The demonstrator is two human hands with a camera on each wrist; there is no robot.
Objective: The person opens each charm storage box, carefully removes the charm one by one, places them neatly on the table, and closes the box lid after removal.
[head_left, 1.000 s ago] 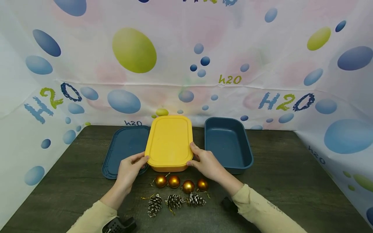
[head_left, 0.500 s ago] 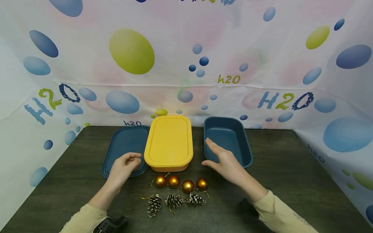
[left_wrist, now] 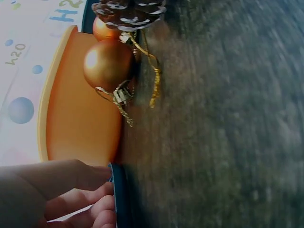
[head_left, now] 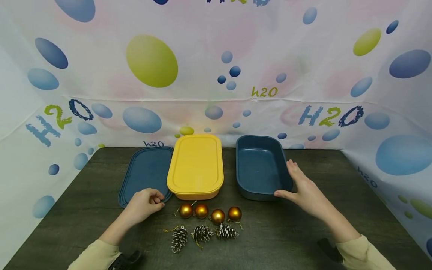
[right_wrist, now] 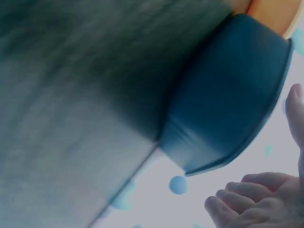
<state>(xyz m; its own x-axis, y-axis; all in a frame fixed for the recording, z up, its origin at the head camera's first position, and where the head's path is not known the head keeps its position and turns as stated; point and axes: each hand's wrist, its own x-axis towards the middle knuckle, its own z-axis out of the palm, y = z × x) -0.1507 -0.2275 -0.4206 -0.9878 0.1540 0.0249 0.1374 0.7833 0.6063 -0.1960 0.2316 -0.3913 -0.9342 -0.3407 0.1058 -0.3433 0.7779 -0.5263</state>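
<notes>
A dark blue lid [head_left: 148,168] lies flat on the table at the left. My left hand [head_left: 143,204] is at its near right corner, with loosely curled fingers and the thumb right at the lid's edge in the left wrist view. In the middle stands a yellow container with its yellow lid [head_left: 195,165] on. A dark blue container [head_left: 261,165], lidless and with nothing inside, stands to the right. My right hand [head_left: 305,191] is beside its near right corner, thumb spread from straight fingers; in the right wrist view a gap separates the hand from the container [right_wrist: 223,95].
In front of the yellow container sit several gold baubles [head_left: 218,216] in a row. Three frosted pine cones [head_left: 202,233] lie nearer the front edge. A white patterned sheet [head_left: 189,75] rises behind the dark wooden table [head_left: 270,236] and along its sides.
Both hands have come off the yellow container. The left went to the blue lid's near corner; the right swung across to the far side of the blue container. The containers stayed put.
</notes>
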